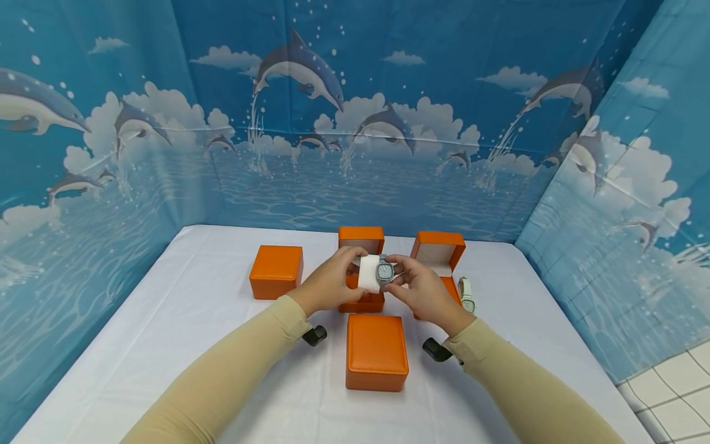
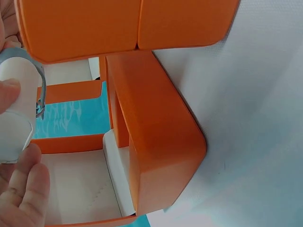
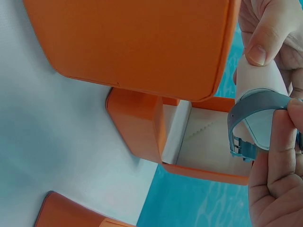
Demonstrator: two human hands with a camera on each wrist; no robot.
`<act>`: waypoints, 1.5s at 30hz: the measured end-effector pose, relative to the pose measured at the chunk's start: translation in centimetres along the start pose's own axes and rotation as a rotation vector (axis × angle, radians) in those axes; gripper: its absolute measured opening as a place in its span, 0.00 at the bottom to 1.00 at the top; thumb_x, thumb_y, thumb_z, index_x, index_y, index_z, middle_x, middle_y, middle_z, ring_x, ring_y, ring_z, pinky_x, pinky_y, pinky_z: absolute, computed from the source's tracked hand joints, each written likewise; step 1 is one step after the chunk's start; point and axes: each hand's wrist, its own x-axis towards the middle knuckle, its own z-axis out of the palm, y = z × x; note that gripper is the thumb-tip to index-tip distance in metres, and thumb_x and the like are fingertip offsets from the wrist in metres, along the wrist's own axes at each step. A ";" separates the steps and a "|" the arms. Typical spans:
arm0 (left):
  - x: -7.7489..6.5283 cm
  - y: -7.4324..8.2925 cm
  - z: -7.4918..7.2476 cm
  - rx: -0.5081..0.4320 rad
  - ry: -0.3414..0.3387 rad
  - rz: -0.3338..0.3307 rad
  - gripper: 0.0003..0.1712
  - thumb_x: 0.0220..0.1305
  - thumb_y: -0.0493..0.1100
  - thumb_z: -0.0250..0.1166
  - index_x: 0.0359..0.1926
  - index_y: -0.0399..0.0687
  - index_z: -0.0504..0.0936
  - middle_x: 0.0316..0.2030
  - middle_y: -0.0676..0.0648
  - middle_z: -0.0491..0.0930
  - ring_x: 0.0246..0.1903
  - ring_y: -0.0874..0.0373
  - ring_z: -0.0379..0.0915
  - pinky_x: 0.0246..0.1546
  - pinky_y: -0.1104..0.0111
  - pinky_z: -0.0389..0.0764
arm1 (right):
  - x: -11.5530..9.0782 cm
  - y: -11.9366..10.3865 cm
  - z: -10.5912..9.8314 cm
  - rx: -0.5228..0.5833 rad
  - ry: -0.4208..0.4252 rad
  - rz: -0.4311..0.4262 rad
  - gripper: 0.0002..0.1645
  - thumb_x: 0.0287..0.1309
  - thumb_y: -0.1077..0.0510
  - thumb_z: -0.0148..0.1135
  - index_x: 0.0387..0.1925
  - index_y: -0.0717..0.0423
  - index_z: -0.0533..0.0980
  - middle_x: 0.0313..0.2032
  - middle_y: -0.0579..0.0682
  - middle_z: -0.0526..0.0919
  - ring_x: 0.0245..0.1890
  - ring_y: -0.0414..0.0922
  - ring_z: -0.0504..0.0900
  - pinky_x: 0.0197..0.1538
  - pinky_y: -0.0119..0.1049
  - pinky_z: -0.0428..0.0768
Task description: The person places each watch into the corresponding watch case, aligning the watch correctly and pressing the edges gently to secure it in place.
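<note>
Evidently, your left fingers [image 1: 350, 251] pinch the white cushion [image 1: 368, 274] over the open orange box [image 1: 360, 306], probably steadying it, while your right fingers [image 1: 402, 262] pinch the grey watch [image 1: 385, 271] looped round its end.

In the centre of the head view, the watch [image 1: 385, 270] has dial markings too small to read and the right hand [image 1: 423, 288] partly hides the open box [image 1: 436, 254] right of centre, while the left wrist view's left edge crops the left hand [image 2: 22, 191] and its top edge an orange box [image 2: 128, 24].
</note>
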 end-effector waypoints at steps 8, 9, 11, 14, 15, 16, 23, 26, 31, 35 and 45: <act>0.0 0.0 0.1 -0.031 0.019 -0.007 0.43 0.63 0.43 0.77 0.74 0.48 0.65 0.69 0.46 0.68 0.58 0.56 0.78 0.62 0.63 0.83 | 0.0 -0.2 0.1 0.008 -0.016 -0.012 0.35 0.67 0.65 0.70 0.72 0.56 0.70 0.46 0.55 0.83 0.40 0.44 0.86 0.48 0.31 0.86; 0.0 0.0 0.1 -0.039 0.021 -0.004 0.43 0.63 0.42 0.77 0.74 0.48 0.65 0.69 0.46 0.68 0.58 0.56 0.78 0.63 0.62 0.82 | 0.1 -0.2 0.1 0.012 -0.017 -0.014 0.35 0.67 0.65 0.70 0.73 0.56 0.69 0.46 0.55 0.83 0.40 0.44 0.86 0.48 0.31 0.86; 0.0 0.1 0.1 -0.050 0.026 0.003 0.43 0.63 0.42 0.77 0.74 0.48 0.65 0.70 0.46 0.68 0.58 0.55 0.78 0.63 0.62 0.82 | 0.1 -0.2 0.2 0.021 -0.019 -0.010 0.37 0.67 0.66 0.69 0.74 0.56 0.68 0.47 0.56 0.83 0.40 0.45 0.86 0.49 0.32 0.86; 0.0 0.2 0.1 -0.058 0.028 0.008 0.43 0.63 0.41 0.77 0.75 0.48 0.66 0.70 0.46 0.68 0.58 0.55 0.78 0.63 0.61 0.82 | 0.2 -0.3 0.2 0.016 -0.020 0.002 0.39 0.67 0.65 0.69 0.76 0.56 0.66 0.50 0.57 0.82 0.42 0.45 0.86 0.48 0.33 0.85; 0.0 0.2 0.0 -0.060 0.027 0.010 0.44 0.63 0.41 0.77 0.75 0.48 0.66 0.71 0.46 0.68 0.58 0.55 0.78 0.63 0.61 0.82 | 0.2 -0.3 0.2 0.012 -0.020 0.006 0.40 0.67 0.65 0.69 0.77 0.55 0.66 0.51 0.57 0.82 0.42 0.46 0.86 0.46 0.33 0.85; 0.0 0.2 0.0 -0.061 0.026 0.010 0.44 0.63 0.41 0.77 0.75 0.48 0.66 0.71 0.46 0.68 0.57 0.55 0.78 0.63 0.61 0.82 | 0.2 -0.3 0.1 0.003 -0.019 0.008 0.41 0.67 0.64 0.70 0.78 0.55 0.65 0.54 0.57 0.81 0.43 0.46 0.87 0.46 0.33 0.85; -0.1 0.2 -0.1 -0.049 0.022 0.029 0.43 0.63 0.41 0.77 0.75 0.47 0.66 0.71 0.46 0.68 0.57 0.54 0.78 0.63 0.60 0.82 | 0.0 -0.5 0.0 -0.109 -0.013 -0.042 0.44 0.68 0.61 0.71 0.80 0.52 0.64 0.71 0.55 0.71 0.49 0.46 0.87 0.53 0.39 0.88; -0.1 0.1 -0.1 -0.050 0.016 0.032 0.43 0.64 0.42 0.77 0.75 0.47 0.65 0.71 0.45 0.68 0.58 0.54 0.78 0.64 0.58 0.82 | 0.0 -0.4 0.0 -0.135 -0.013 -0.054 0.43 0.68 0.61 0.70 0.80 0.53 0.64 0.74 0.54 0.69 0.50 0.47 0.86 0.57 0.46 0.87; -0.1 0.1 -0.2 -0.043 0.010 0.028 0.43 0.64 0.42 0.77 0.75 0.47 0.65 0.72 0.45 0.68 0.58 0.54 0.78 0.64 0.58 0.82 | 0.1 -0.3 0.0 -0.147 -0.019 -0.063 0.43 0.68 0.60 0.70 0.80 0.54 0.64 0.75 0.55 0.67 0.52 0.50 0.84 0.60 0.51 0.85; -0.2 0.2 -0.2 -0.050 0.009 0.021 0.44 0.63 0.42 0.77 0.75 0.46 0.65 0.71 0.45 0.68 0.58 0.53 0.78 0.64 0.56 0.82 | 0.1 -0.2 -0.1 -0.152 -0.027 -0.073 0.44 0.67 0.60 0.71 0.80 0.55 0.64 0.77 0.56 0.64 0.54 0.56 0.83 0.60 0.55 0.83; -0.3 0.3 -0.2 -0.068 0.009 0.008 0.43 0.63 0.41 0.78 0.74 0.46 0.66 0.69 0.44 0.70 0.57 0.52 0.79 0.64 0.51 0.81 | 0.3 0.0 -0.1 -0.179 -0.034 -0.084 0.47 0.64 0.60 0.74 0.80 0.55 0.63 0.78 0.57 0.64 0.55 0.56 0.84 0.60 0.58 0.83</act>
